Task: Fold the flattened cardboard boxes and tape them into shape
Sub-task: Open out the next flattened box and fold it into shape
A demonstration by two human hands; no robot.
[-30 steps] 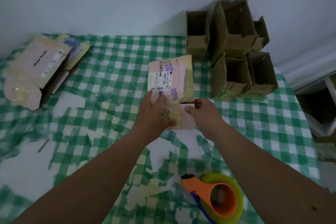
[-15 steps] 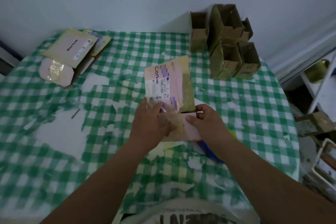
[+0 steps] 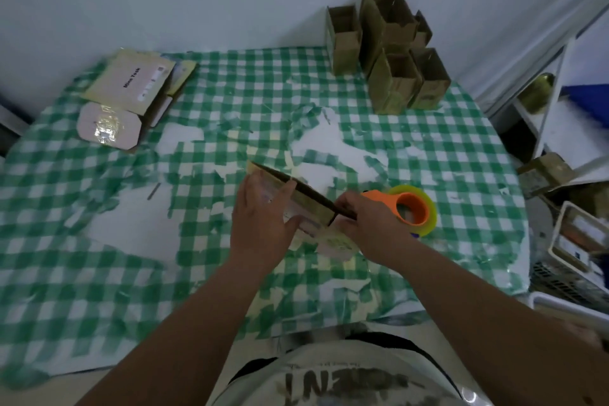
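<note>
A small cardboard box (image 3: pixel 308 204) stands partly opened on the green checked tablecloth (image 3: pixel 214 109) in front of me, its top edge showing as a dark slit. My left hand (image 3: pixel 260 217) holds its left side, thumb over the top edge. My right hand (image 3: pixel 365 224) grips its right end, fingers curled on the cardboard. An orange tape dispenser with a yellow-green roll (image 3: pixel 412 208) lies just right of my right hand. A pile of flattened boxes (image 3: pixel 128 89) lies at the far left.
Several folded brown boxes (image 3: pixel 392 53) are stacked at the far right corner against the wall. The cloth is torn, with white patches. Shelves and crates (image 3: pixel 566 231) stand past the table's right edge.
The box has tipped from lying flat with its label up to standing on edge and opening. The view has pulled back and down; the tape dispenser is in sight again.
</note>
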